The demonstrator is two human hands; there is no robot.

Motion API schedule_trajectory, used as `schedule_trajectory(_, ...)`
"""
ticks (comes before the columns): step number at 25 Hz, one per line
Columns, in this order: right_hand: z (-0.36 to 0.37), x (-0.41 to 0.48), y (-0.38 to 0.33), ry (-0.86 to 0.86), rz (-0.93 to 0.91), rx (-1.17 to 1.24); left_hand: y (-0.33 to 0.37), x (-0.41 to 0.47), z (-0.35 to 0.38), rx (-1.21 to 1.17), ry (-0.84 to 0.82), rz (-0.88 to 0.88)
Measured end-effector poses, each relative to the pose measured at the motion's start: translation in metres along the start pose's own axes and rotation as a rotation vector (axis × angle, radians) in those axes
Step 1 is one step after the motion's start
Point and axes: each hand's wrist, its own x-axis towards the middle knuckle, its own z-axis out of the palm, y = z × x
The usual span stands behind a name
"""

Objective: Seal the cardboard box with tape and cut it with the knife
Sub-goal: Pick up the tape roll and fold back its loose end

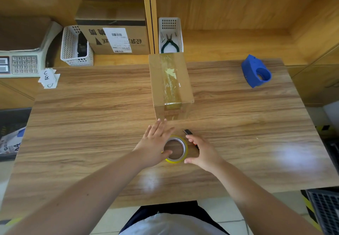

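Observation:
A small cardboard box point(169, 84) stands on the wooden table point(91, 124), with a strip of clear yellowish tape along its top and down its near face. Just in front of it a yellow tape roll point(184, 154) lies flat. My left hand point(156, 143) rests over the roll's left side, fingers spread, thumb at the roll's inner edge. My right hand point(201, 152) curls around the roll's right side, thumb and fingers apart. A knife point(188, 132) with a dark tip and a bit of red lies under my right hand, mostly hidden.
A blue tape dispenser point(255, 71) sits at the table's far right. Behind the table are a white basket with pliers point(170, 36), a second white basket point(76, 46), a large labelled carton point(117, 38), a scale with a keypad point(22, 64) and paper slips point(48, 78).

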Motion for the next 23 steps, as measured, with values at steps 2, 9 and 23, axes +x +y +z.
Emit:
schedule_trajectory(2,0.004,-0.001,-0.002,0.008,-0.001,-0.008,0.005,0.004,0.006,0.007,-0.021,0.006)
schedule_trajectory(9,0.019,0.002,-0.008,0.042,0.097,0.071,0.023,0.006,0.026,-0.338,-0.13,-0.039)
schedule_trajectory(23,0.049,0.008,0.0,0.162,0.16,0.177,0.031,0.012,0.042,-0.661,-0.095,-0.16)
